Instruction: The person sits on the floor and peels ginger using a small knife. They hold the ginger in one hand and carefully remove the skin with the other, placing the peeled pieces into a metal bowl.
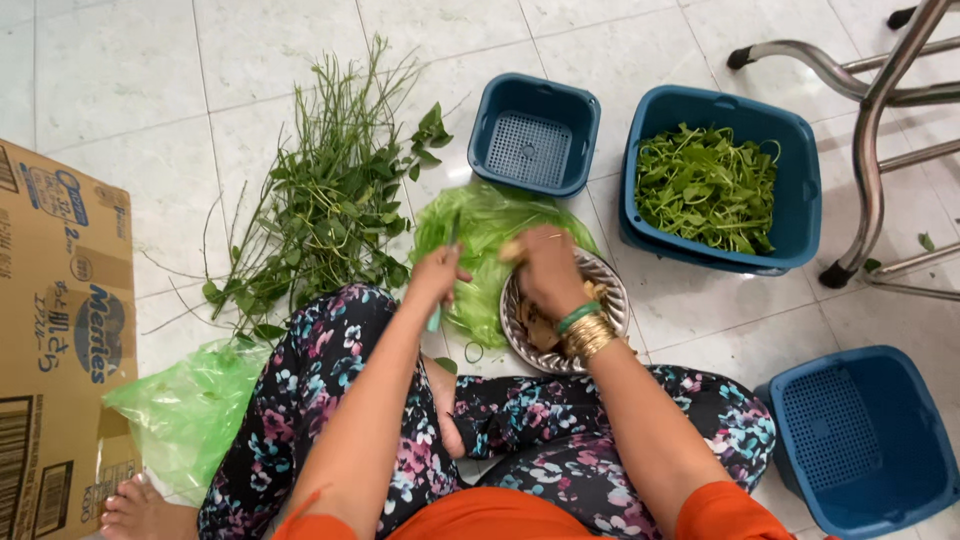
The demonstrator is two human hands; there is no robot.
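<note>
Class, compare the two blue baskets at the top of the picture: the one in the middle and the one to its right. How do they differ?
The middle basket is empty, its perforated bottom showing; the right basket is filled with picked green leaves. The middle basket looks smaller than the right basket. The right basket seems to sit nested in a second blue tub, while the middle basket stands alone. Both are blue, squarish plastic and rest on the tiled floor.

A floor (120, 70) of pale glossy tiles is seen, evenly lit; metal chair legs (868, 130) are set at the right.
</note>
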